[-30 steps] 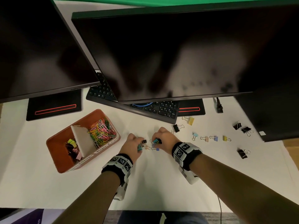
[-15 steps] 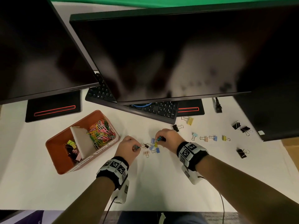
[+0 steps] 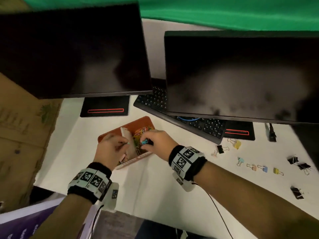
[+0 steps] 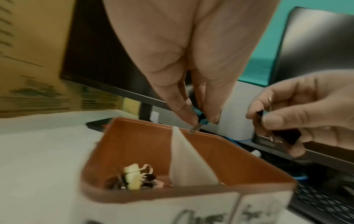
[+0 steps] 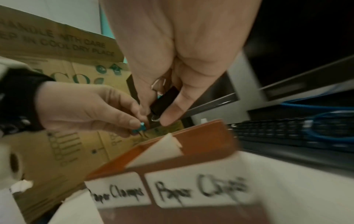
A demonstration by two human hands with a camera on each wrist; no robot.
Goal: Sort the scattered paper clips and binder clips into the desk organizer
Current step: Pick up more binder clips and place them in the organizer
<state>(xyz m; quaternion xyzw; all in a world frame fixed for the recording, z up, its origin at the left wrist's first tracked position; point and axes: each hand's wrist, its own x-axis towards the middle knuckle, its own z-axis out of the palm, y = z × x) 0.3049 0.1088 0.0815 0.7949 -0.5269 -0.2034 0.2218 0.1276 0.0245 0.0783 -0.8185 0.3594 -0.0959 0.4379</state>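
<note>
The orange desk organizer (image 3: 138, 120) has a white divider (image 4: 188, 159); binder clips (image 4: 134, 176) lie in its left compartment and coloured paper clips (image 3: 144, 130) in its right. Both hands hover over it. My left hand (image 3: 124, 144) pinches a small teal binder clip (image 4: 200, 116) just above the divider's far end. My right hand (image 3: 146, 143) grips a black binder clip (image 5: 165, 98) over the paper-clip side, with a bit of teal showing beside it. Front labels read "Paper Clamps" (image 5: 117, 192) and "Paper Clips" (image 5: 201, 189).
Several binder clips (image 3: 262, 168) lie scattered on the white desk to the right. Two dark monitors (image 3: 241, 76) overhang a black keyboard (image 3: 205, 125) behind the organizer. A cardboard box (image 3: 20, 128) stands at the left edge.
Both hands have left the small pile of clips on the desk and moved left to above the organizer, each carrying a binder clip. The head view has swung left.
</note>
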